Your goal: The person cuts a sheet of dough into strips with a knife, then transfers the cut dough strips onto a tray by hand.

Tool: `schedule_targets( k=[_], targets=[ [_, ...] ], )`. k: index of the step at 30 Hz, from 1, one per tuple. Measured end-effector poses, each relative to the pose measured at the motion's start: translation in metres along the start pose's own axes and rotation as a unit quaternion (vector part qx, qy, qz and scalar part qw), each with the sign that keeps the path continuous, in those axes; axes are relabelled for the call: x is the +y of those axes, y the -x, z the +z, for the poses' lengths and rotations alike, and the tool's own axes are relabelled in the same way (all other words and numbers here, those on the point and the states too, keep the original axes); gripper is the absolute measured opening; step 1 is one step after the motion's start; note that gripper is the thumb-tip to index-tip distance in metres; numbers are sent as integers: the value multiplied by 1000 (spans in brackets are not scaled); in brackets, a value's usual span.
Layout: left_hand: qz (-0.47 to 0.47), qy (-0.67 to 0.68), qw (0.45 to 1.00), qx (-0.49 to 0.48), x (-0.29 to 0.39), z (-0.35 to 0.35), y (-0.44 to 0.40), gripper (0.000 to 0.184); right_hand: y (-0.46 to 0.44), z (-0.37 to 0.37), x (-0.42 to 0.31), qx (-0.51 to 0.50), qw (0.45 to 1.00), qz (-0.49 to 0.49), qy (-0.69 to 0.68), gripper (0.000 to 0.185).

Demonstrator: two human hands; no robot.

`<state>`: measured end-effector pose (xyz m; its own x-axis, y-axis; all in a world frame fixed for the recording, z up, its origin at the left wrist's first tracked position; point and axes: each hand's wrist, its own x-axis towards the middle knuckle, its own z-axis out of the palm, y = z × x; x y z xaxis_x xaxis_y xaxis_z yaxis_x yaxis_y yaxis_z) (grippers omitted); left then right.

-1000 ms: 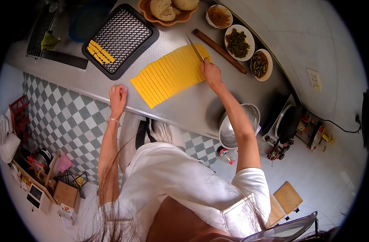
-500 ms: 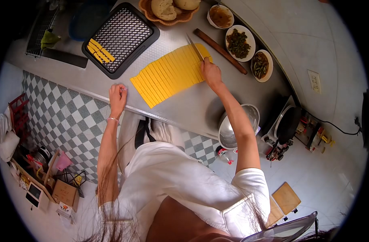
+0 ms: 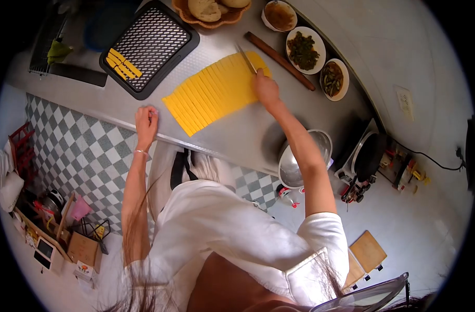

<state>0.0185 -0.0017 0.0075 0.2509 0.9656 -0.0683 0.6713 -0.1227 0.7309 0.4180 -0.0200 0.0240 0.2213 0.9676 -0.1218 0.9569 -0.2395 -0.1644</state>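
My right hand [image 3: 267, 89] grips a knife [image 3: 245, 56], its blade lying across the right end of a sheet of yellow dough [image 3: 211, 93]. Parallel cuts divide most of the sheet into narrow strips, while the end beyond the blade looks uncut. My left hand [image 3: 146, 124] rests at the counter's front edge with its fingers curled in, and nothing shows in it. Several yellow strips [image 3: 123, 64] lie on a black perforated tray [image 3: 171, 70] at the upper left, above my left hand. A wooden rolling pin [image 3: 281, 62] lies just past the knife.
Bowls and a plate of food [image 3: 306, 50] line the back of the metal counter [image 3: 227, 136]. A basket [image 3: 216, 23] of buns stands at the top. Near my right forearm is a metal bowl [image 3: 292, 169], with a black pan [image 3: 369, 156] further right.
The whole view has shifted slightly, so the counter things appear a little further left and up. The knife stays in my right hand near the dough's right end; my left hand remains at the counter edge.
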Motion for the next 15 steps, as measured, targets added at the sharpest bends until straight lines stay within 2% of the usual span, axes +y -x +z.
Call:
schedule_targets(
  k=[2, 5, 11, 15],
  targets=[
    [-3, 3, 1000, 4, 2, 0, -3, 5, 0, -1, 1, -35, 998, 1, 43, 11],
    [1, -4, 1000, 3, 6, -2, -1, 5, 13, -3, 8, -42, 999, 19, 16, 10],
    [5, -17, 1000, 0, 2, -1, -1, 6, 25, 4, 10, -37, 997, 27, 55, 12],
    [8, -11, 1000, -3, 2, 0, -1, 5, 27, 0, 21, -23, 1000, -7, 15, 13]
  ],
)
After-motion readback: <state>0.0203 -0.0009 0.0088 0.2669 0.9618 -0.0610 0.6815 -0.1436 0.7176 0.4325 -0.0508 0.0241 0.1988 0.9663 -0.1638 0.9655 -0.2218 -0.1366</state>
